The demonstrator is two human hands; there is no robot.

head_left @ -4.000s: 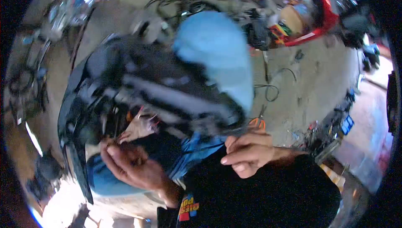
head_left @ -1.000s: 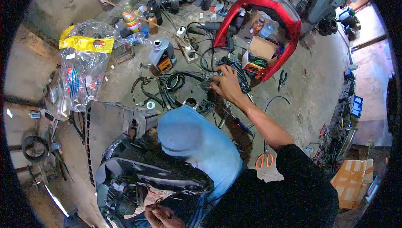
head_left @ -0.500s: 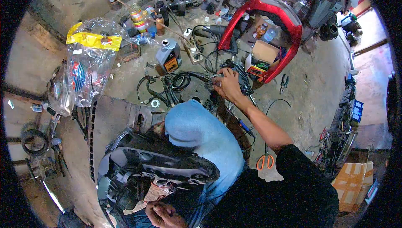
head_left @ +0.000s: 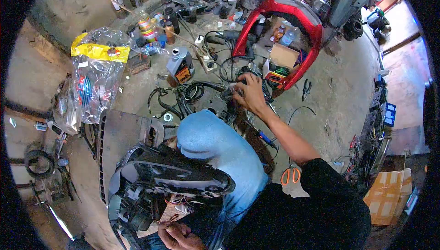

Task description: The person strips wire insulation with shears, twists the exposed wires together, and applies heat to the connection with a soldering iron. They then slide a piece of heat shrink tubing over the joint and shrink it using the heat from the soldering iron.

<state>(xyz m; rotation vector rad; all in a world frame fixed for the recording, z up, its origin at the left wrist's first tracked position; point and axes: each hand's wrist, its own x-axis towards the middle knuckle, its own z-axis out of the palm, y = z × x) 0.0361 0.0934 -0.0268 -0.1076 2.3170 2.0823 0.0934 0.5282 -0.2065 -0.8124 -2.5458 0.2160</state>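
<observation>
Near the bottom, my left hand is closed, its fingertips pinching a thin reddish wire beside the black motorbike body part. Out over the floor, my right hand has its fingers curled round part of a dark wiring harness; the fingertips partly hide the held spot. A knee in faded blue jeans lies between the hands. Left of the harness stands a grey oil bottle. A white ring is on the floor.
A red curved panel arches round an open carton. Pliers and orange-handled scissors lie to the right. Plastic packaging is at the left. A taped cardboard box sits at lower right.
The view has shifted slightly. My right hand's fingers have shifted a little at the harness, and my left hand stays by the black body part with the thin wire.
</observation>
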